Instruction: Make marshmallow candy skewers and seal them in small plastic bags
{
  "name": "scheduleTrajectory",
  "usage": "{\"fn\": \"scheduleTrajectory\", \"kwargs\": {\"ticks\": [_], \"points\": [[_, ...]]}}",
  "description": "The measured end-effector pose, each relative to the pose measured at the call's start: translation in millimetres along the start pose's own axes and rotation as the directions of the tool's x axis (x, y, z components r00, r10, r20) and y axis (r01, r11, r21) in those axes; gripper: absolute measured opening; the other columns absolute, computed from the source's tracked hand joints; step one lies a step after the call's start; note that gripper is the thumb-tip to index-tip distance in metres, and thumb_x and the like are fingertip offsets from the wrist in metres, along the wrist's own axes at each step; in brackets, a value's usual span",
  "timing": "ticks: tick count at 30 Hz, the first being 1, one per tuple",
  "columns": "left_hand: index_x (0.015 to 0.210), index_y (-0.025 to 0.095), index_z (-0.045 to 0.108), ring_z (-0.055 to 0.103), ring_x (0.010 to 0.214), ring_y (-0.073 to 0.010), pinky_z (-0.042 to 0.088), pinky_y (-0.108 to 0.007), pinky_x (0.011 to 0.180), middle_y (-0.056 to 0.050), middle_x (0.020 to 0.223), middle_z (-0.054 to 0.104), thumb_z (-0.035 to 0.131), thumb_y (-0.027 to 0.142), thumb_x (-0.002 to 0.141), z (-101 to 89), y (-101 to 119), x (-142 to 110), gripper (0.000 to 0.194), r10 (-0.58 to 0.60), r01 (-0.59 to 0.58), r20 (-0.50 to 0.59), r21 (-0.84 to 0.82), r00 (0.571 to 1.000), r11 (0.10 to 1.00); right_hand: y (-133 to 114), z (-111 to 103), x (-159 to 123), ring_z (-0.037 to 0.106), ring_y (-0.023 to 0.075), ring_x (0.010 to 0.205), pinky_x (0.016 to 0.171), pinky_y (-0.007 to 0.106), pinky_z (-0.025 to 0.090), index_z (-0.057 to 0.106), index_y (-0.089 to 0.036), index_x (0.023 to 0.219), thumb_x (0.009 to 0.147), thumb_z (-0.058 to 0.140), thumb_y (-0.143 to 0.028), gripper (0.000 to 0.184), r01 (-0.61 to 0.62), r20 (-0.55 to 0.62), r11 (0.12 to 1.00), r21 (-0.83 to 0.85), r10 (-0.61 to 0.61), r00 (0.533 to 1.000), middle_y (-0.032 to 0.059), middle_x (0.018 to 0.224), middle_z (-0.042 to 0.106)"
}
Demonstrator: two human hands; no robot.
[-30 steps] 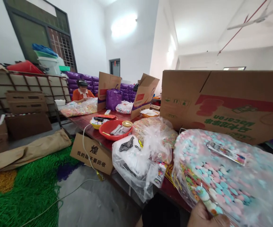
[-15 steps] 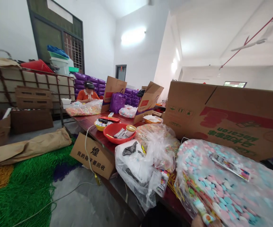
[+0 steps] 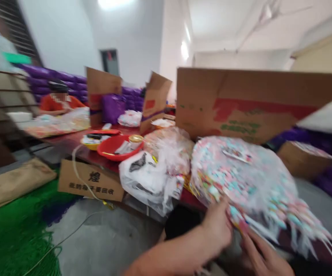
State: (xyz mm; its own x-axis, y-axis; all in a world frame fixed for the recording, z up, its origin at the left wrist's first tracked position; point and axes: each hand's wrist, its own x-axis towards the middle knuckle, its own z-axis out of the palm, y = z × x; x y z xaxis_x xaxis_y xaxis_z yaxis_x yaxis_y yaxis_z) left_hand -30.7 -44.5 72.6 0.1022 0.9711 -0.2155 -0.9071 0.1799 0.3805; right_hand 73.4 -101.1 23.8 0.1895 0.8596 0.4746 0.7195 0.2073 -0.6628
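Observation:
My left hand (image 3: 218, 224) reaches in from below with its fingers closed at the near edge of a clear bag of pink, blue and white marshmallows (image 3: 234, 170). Just to its right, my right hand (image 3: 265, 253) has its fingers pinched together. Between the two hands is a colourful marshmallow stick (image 3: 236, 216), blue and pink with some yellow; both hands seem to grip it, though motion blurs it. More wrapped marshmallow sticks (image 3: 295, 214) lie in a row at the bag's right side. A flat printed packet (image 3: 236, 155) rests on the bag.
A long cardboard box (image 3: 200, 103) stands behind the bag. On the red table (image 3: 76, 147) are a red basin (image 3: 108, 149), a white plastic bag (image 3: 143, 180) and another sweets bag (image 3: 171, 145). A person in orange (image 3: 46, 102) sits at the far left. A cable (image 3: 81, 174) hangs off the edge.
My view has swung right and down. Both hands and my left forearm have come into view over the near table edge, where only some fingers showed at the bottom before.

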Motion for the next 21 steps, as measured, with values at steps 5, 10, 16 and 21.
{"fn": "scheduleTrajectory", "kwargs": {"ticks": [5, 10, 16, 21], "points": [[0.081, 0.016, 0.057, 0.061, 0.055, -0.0117, 0.048, -0.022, 0.053, 0.002, 0.062, 0.06, 0.082, 0.039, 0.068, -2.1, 5, 5, 0.037, -0.177, 0.174, 0.047, 0.051, 0.983, 0.983, 8, -29, -4, 0.062, 0.0171, 0.054, 0.054, 0.027, 0.052, 0.071, -0.019, 0.085, 0.081, 0.062, -0.057, 0.039, -0.31, 0.097, 0.889, 0.337, 0.295, 0.951, 0.003, 0.063, 0.067], [0.087, 0.017, 0.056, 0.064, 0.057, -0.0129, 0.049, -0.022, 0.054, 0.002, 0.064, 0.063, 0.083, 0.044, 0.065, -0.1, 4, 5, 0.044, -0.182, 0.146, 0.118, 0.261, 0.976, 0.954, -8, -51, 9, 0.06, 0.0135, 0.056, 0.05, 0.023, 0.046, 0.071, -0.016, 0.1, 0.083, 0.062, -0.057, 0.045, -0.484, 0.327, 0.688, 0.54, 0.359, 0.874, 0.0041, 0.068, 0.068], [0.089, 0.018, 0.055, 0.061, 0.056, -0.0099, 0.04, -0.017, 0.045, 0.004, 0.066, 0.061, 0.082, 0.046, 0.064, 1.3, -7, 13, 0.046, -0.106, 0.029, 0.163, 0.418, 0.981, 0.908, -4, -35, 4, 0.047, 0.0088, 0.042, 0.043, 0.021, 0.037, 0.071, -0.016, 0.086, 0.079, 0.064, -0.059, 0.044, -0.574, 0.532, 0.713, 0.402, 0.329, 0.781, -0.0023, 0.052, 0.057], [0.104, 0.02, 0.056, 0.057, 0.055, -0.0081, 0.036, -0.016, 0.043, 0.007, 0.064, 0.052, 0.078, 0.045, 0.07, -12.4, -36, 12, 0.047, -0.259, 0.145, 0.171, 0.491, 0.951, 0.859, 12, -10, -12, 0.041, 0.0076, 0.041, 0.041, 0.021, 0.031, 0.064, -0.018, 0.075, 0.081, 0.063, -0.059, 0.042, -0.577, 0.345, 0.631, 0.518, 0.463, 0.816, -0.0046, 0.05, 0.051]]}}
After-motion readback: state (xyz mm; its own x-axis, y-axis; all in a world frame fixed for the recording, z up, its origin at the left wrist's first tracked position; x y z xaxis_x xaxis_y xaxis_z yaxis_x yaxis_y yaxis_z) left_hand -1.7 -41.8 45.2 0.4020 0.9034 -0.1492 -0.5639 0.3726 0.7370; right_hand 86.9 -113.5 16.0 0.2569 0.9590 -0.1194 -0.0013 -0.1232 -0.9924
